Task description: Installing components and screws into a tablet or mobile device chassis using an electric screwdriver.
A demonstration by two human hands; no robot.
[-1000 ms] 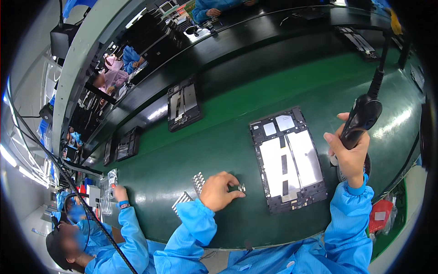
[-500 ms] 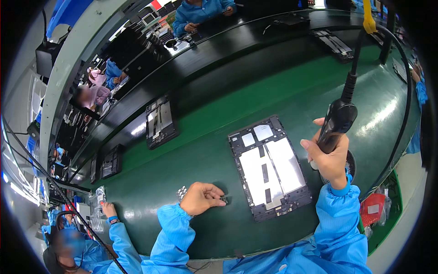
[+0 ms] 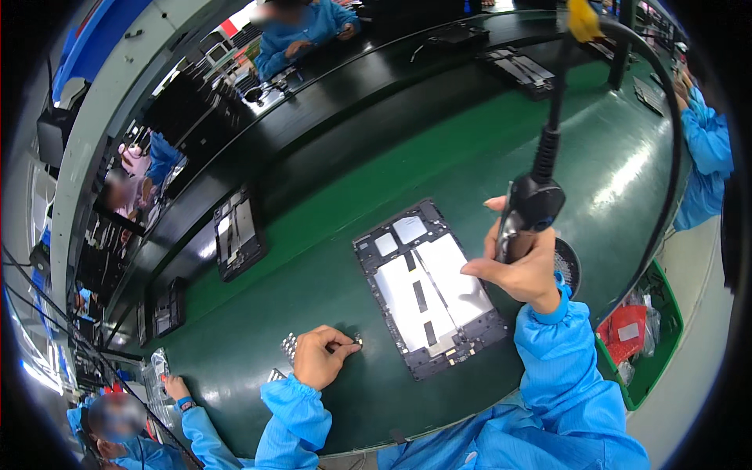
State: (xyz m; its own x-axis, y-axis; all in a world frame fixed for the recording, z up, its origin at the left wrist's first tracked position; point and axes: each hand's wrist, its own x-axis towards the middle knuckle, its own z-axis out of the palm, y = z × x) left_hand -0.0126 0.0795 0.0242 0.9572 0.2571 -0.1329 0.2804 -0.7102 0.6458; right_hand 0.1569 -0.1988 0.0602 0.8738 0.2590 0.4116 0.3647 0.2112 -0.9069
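An open tablet-like device (image 3: 399, 298), with silvery battery panels in a black frame, lies on the green bench in front of me. My right hand (image 3: 523, 265) is wrapped round a black corded electric screwdriver (image 3: 526, 205), held upright by the device's right edge. The thumb overlaps that edge in the picture; the screwdriver's tip is hidden. Left of the device, my left hand (image 3: 321, 354) pinches a small dark part with shiny metal bits (image 3: 359, 341), just above the bench. Several small light parts (image 3: 288, 345) lie beside the left hand.
A round dark dish (image 3: 570, 266) of small pieces stands behind my right wrist. Further devices (image 3: 237, 233) lie on the far-side strip. A green crate (image 3: 654, 368) with red and clear bags is at right. The screwdriver's cable hangs from above. A co-worker's hand (image 3: 177, 387) is at left.
The whole view has shifted. My right hand has moved a little left with the screwdriver, its thumb now over the device's edge. My left hand still pinches the small part.
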